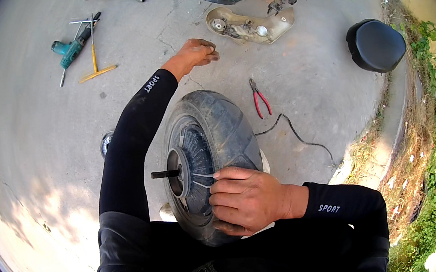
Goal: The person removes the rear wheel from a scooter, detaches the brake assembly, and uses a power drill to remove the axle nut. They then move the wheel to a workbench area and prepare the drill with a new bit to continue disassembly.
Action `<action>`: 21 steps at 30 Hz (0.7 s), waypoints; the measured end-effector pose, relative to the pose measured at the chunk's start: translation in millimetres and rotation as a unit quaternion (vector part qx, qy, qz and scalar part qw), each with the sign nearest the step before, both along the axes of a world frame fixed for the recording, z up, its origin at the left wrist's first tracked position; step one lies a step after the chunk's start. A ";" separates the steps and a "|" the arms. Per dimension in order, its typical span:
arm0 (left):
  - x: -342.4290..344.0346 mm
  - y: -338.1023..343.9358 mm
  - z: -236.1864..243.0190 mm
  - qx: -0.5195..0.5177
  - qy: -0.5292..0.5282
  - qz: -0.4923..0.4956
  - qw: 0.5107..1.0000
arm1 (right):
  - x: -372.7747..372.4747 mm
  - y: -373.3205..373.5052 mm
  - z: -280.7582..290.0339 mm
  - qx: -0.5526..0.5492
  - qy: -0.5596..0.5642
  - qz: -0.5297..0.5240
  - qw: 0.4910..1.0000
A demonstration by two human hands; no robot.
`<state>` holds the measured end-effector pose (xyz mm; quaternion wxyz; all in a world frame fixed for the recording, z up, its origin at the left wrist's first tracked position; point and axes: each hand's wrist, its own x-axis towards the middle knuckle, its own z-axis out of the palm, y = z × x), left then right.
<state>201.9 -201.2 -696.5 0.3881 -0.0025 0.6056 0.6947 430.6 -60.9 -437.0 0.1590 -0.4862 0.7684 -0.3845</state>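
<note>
- The wheel (221, 114) is stood upright, its axle (162, 174) turned to nine o'clock, presumably so the hub (197, 152) can be reached.
- The tyre is touched by the curled right hand (248, 198); whether anything is pinched cannot be told. The hub lies at ten o'clock from it.
- The left hand (196, 53) is stretched to twelve o'clock, apart from the wheel, fingers bent, any contents hidden.

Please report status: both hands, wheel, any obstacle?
Left hand beyond wheel, fingers curled, contents unclear. Right hand against wheel. Wheel upright, axle pointing left. Pliers lie right, clear of hands.
</note>
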 end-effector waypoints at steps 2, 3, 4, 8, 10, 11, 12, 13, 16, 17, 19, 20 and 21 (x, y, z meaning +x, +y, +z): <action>-22.3 20.5 -2.8 0.047 -0.032 0.056 0.997 | -0.3 0.5 -2.7 -0.010 -0.003 -0.003 1.000; -32.9 29.9 1.7 0.051 -0.050 0.074 0.995 | 0.2 0.6 -3.7 -0.014 -0.005 -0.006 1.000; -41.0 32.9 5.7 0.055 -0.068 0.094 0.992 | -2.1 0.4 -4.7 -0.025 -0.005 -0.010 1.000; -39.7 21.8 38.7 0.015 -0.019 0.056 0.998 | -2.4 4.0 -6.5 -0.032 -0.005 -0.026 0.999; -29.8 -14.3 47.7 -0.041 0.067 0.017 0.997 | -4.4 3.9 -7.3 -0.041 0.004 -0.021 0.999; -20.2 -38.8 50.0 -0.074 0.106 0.000 0.992 | -5.1 4.4 -8.6 -0.042 0.013 -0.026 0.999; -8.3 -62.2 49.8 -0.121 0.139 -0.021 0.983 | -3.6 5.9 -8.6 -0.040 0.017 -0.033 0.999; 1.3 -85.8 48.1 -0.165 0.176 -0.041 0.970 | -1.4 7.6 -7.2 -0.035 0.026 -0.041 0.998; 44.9 -182.9 41.4 -0.347 0.160 -0.034 0.924 | -2.4 4.5 -2.5 -0.036 0.034 -0.041 0.998; 68.7 -230.3 19.1 -0.408 0.195 0.005 0.892 | -2.9 -1.2 -1.5 -0.043 0.037 -0.034 0.998; 123.7 -306.2 -7.5 -0.528 0.196 0.019 0.826 | -4.6 -10.5 0.0 -0.046 0.045 -0.023 0.998; 156.7 -347.0 -19.8 -0.556 0.191 0.027 0.809 | -5.3 -18.0 -0.8 -0.057 0.051 -0.012 0.997; 187.5 -373.1 -28.7 -0.580 0.181 0.029 0.793 | -3.2 -25.9 -2.2 -0.065 0.049 -0.003 0.997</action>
